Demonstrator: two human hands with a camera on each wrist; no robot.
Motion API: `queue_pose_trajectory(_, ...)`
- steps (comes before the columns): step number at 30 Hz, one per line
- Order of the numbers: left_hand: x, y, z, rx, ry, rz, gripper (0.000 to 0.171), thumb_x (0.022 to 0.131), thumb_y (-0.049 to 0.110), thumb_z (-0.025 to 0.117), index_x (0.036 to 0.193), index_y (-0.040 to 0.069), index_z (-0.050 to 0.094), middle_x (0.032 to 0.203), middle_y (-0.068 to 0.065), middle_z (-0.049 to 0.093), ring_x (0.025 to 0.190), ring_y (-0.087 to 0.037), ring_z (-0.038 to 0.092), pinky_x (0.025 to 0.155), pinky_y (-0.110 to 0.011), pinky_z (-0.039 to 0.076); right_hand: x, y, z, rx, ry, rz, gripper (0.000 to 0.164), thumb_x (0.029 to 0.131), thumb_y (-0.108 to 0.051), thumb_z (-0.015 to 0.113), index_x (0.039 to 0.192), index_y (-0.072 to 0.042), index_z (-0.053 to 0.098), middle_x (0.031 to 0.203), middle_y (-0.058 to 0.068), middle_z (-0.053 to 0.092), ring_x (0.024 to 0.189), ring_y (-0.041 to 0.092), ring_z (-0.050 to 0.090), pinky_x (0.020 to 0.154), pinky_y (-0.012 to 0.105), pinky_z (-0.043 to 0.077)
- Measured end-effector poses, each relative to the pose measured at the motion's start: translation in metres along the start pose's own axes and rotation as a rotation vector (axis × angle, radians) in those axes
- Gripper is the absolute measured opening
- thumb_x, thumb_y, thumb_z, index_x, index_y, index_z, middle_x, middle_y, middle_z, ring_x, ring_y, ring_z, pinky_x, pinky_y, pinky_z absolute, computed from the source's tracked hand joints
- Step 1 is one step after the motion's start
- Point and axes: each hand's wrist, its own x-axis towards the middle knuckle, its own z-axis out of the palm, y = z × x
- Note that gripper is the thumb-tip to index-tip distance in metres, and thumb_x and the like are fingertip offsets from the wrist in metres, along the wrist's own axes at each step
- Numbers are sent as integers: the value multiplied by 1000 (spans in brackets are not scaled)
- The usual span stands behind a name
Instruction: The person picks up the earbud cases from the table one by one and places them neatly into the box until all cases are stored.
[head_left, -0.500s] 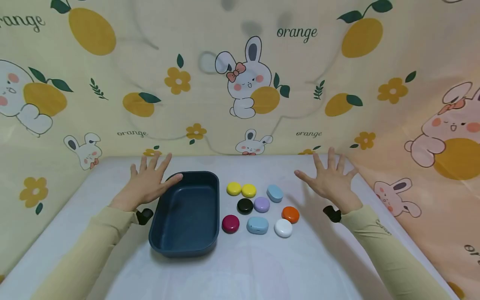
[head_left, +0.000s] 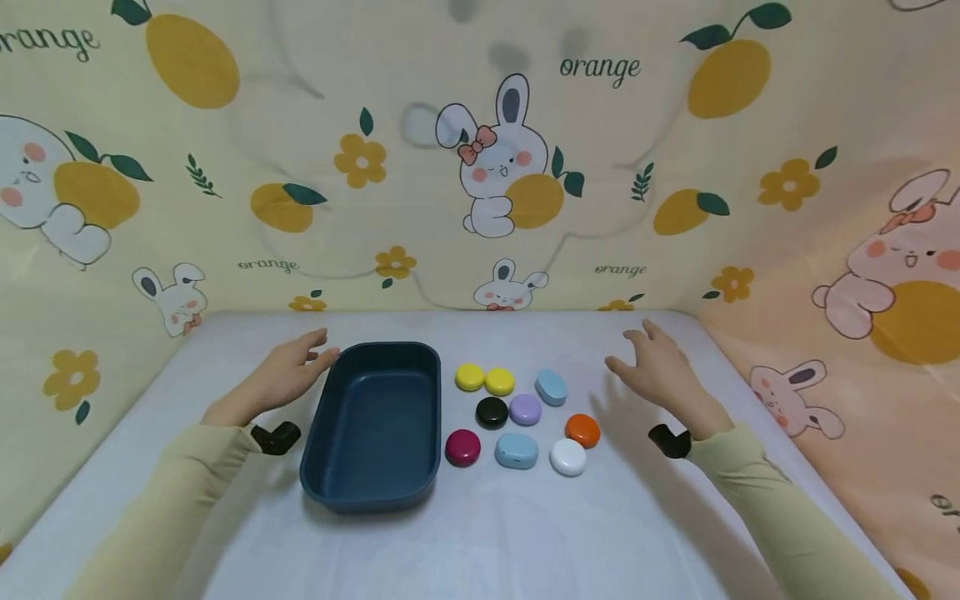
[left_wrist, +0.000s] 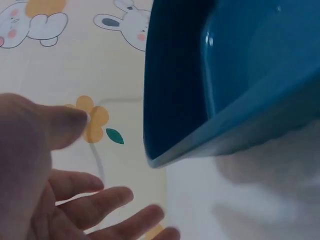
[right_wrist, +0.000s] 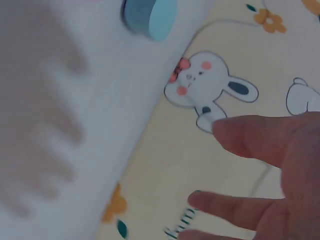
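Note:
My left hand [head_left: 279,377] hovers at the far left corner of a dark blue rectangular tray [head_left: 438,417]. Its fingers are loosely bent and hold nothing; in the left wrist view, a gap separates them from the tray wall [left_wrist: 175,85]. Over the table's right side hangs my right hand [head_left: 663,373], likewise holding nothing, with its fingers relaxed. Nearest to it are a light blue oval piece [head_left: 551,387] and an orange round piece [head_left: 582,431]. The right wrist view shows a light blue piece [right_wrist: 150,19] at its top, apart from the fingers.
Between tray and right hand lie two yellow pieces [head_left: 470,377], a black piece [head_left: 492,412], a purple piece [head_left: 525,409], a dark red piece [head_left: 462,447], a light blue block [head_left: 517,451] and a white piece [head_left: 567,457]. A printed cloth [head_left: 420,192] hangs behind the white table [head_left: 510,542].
Both hands have gone from widely spread fingers to loosely bent ones. The left hand has shifted slightly left and down, and the right hand has turned inward. Tray and pieces stay in place.

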Motion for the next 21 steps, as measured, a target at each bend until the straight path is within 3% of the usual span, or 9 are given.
queue_pose_trajectory(4, -2, -3, 6, -95, -25, 6, 66, 107, 30, 45, 151, -10, 18, 149, -32, 32, 123, -44, 51, 90, -51, 51, 1, 6, 9, 105, 2, -57, 54, 97, -27, 62, 132, 13, 51, 142, 36, 38, 132, 51, 32, 106, 64, 27)
queue_pose_trajectory(8, -1, -6, 12, -150, -56, 13, 63, 107, 25, 46, 152, -9, 19, 151, -31, 30, 126, -44, 48, 91, -49, 51, -1, 7, 15, 191, -13, -66, 49, 97, -28, 63, 131, 7, 56, 136, 30, 50, 125, 48, 43, 100, 61, 38)
queue_pose_trajectory(13, 0, -11, 18, -146, -68, 39, 53, 106, 20, 46, 150, -7, 31, 149, -30, 35, 121, -45, 52, 88, -47, 53, -4, 9, 21, 267, -61, -41, 47, 97, -31, 63, 130, 3, 59, 134, 26, 54, 122, 46, 48, 95, 58, 45)
queue_pose_trajectory(16, -1, -12, 19, -181, -75, 34, 51, 106, 15, 47, 150, -6, 32, 148, -31, 36, 115, -43, 58, 78, -41, 57, -5, 10, 24, 305, -89, -28, 48, 97, -33, 62, 131, 1, 59, 134, 24, 54, 124, 44, 48, 96, 57, 45)
queue_pose_trajectory(21, -2, -10, 20, -196, -84, 41, 54, 103, 10, 52, 150, -6, 32, 150, -30, 33, 114, -42, 59, 75, -39, 58, -9, 10, 27, 357, -130, -41, 47, 98, -33, 63, 130, 1, 60, 133, 21, 57, 124, 42, 48, 98, 57, 43)
